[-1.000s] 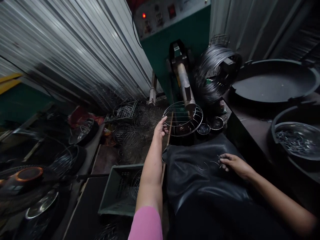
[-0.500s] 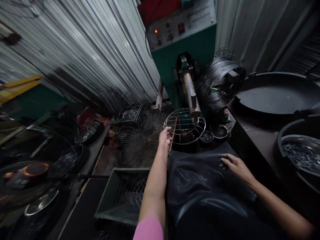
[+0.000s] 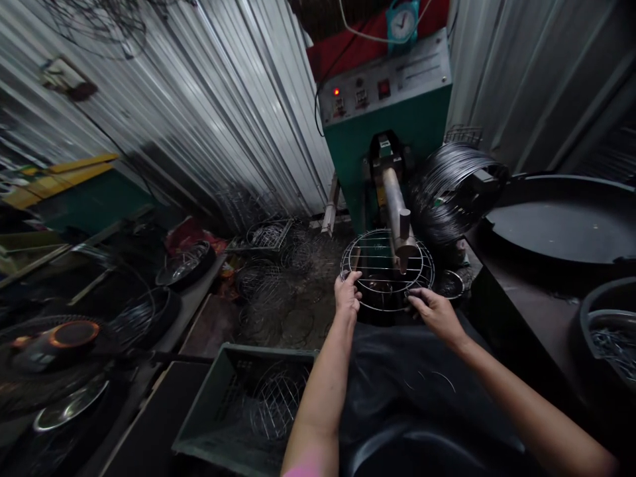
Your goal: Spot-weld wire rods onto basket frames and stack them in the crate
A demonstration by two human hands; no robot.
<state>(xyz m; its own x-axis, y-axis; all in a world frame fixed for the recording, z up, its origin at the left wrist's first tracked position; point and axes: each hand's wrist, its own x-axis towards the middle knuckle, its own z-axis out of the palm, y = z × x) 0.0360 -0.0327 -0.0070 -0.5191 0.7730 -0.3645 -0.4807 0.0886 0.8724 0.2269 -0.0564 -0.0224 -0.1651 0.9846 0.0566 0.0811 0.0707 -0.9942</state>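
A round wire rack [image 3: 378,257] with parallel crossbars lies under the tip of a thick metal welding arm [image 3: 396,199]. My left hand [image 3: 348,295] is closed on the rack's left front rim. My right hand [image 3: 440,317] is at its right front rim, thumb and fingers pinched together. Whatever those fingertips hold is too small to make out. Thin curved wire pieces [image 3: 444,377] rest on the black apron [image 3: 397,424] over my lap.
The arm belongs to a green machine [image 3: 387,109] with a lit red lamp. A wire coil [image 3: 457,192] and a large dark pan [image 3: 561,218] stand right. A green crate [image 3: 199,411] holding wire racks is at lower left. A bowl [image 3: 451,283] sits behind my right hand.
My right hand has moved from above my lap up and left to the rack's rim. My left hand still grips the rack. The view has shifted, so the machine appears lower and farther right.
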